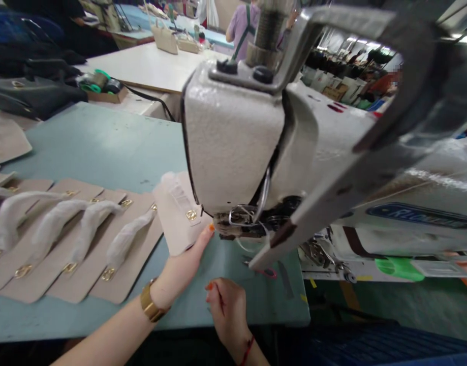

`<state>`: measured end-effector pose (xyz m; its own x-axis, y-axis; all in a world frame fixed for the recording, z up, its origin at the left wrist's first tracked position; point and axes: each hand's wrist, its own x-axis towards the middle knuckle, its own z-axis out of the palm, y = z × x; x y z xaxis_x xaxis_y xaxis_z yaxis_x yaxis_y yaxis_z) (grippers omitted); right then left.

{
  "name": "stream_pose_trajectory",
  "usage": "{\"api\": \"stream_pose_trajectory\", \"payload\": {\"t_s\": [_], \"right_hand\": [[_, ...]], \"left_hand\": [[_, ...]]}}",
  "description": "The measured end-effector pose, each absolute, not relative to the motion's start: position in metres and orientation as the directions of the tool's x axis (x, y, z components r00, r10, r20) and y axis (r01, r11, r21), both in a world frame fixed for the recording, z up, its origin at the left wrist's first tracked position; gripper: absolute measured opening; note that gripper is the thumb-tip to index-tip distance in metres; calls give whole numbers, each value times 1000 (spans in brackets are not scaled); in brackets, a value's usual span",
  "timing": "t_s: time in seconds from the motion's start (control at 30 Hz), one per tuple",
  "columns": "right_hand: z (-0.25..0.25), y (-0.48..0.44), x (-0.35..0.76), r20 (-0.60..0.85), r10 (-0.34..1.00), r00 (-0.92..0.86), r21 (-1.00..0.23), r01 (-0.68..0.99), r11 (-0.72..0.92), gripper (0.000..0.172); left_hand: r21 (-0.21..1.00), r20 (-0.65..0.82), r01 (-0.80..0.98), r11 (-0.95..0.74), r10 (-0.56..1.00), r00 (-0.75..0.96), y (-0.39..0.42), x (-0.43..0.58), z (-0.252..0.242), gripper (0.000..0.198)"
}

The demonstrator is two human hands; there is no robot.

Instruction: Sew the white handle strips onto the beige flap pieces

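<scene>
the left hand [182, 267] reaches forward and up from the lower left, forearm slanting across the desk [103, 147] edge, a gold watch [151, 305] on the wrist, palm down with the thumb stretched toward the needle area of the sewing machine [233, 137]. its fingers are hidden under a beige leather piece [178, 213], which the hand seems to grip from below with the thumb laid along its lower right edge; how far the fingers are spread cannot be told. the piece sits just left of the machine head, partly tucked beneath it, its long axis running from near the hand up and away to the left, a small gold clasp [191, 215] near its right edge. the right hand [225, 305] lies lower, near the desk's front edge, wrist bent, a red cord [248, 351] around it, fingers curled loosely together with the tips pinched close; whether they hold anything cannot be told. to the left, a row of beige panels with fuzzy handles [84, 234] lies overlapping on the desk.
</scene>
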<state>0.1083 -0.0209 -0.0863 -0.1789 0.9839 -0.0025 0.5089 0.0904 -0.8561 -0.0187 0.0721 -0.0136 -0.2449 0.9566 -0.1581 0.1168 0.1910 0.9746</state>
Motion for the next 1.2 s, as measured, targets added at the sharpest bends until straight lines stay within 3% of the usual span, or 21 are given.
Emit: {"api": "stream_pose_trajectory", "payload": {"t_s": [0.33,0.53,0.7,0.8,0.9,1.0,1.1,1.2], "right_hand": [[-99,-24,107,-26,991,-134,-868,495,44,34],[-86,-22,112,-83,997,0,-945,316,-79,34],[-47,-4,110,-185,971,149,-978,69,-197,44],[-24,20,96,-148,979,144,-987,48,-156,47],[-12,42,76,-85,986,143,-987,122,-103,48],[-11,52,63,-78,979,190,-990,98,-98,45],[-14,52,61,-118,975,190,-992,16,-124,42],[-15,50,66,-176,973,151,-984,-53,-170,39]], "left_hand": [[975,-126,103,194,877,-464,50,36,-30,53],[983,-136,79,165,949,-286,13,1,-65,57],[921,201,381,-88,942,-269,-18,-97,-82,61],[682,348,664,-307,935,75,23,-136,-64,57],[478,354,672,-566,824,442,88,-139,-37,59],[351,354,610,-710,704,615,135,-123,-8,54],[307,309,480,-822,563,766,148,-109,18,50],[274,256,477,-835,542,801,141,-106,31,47]]}}
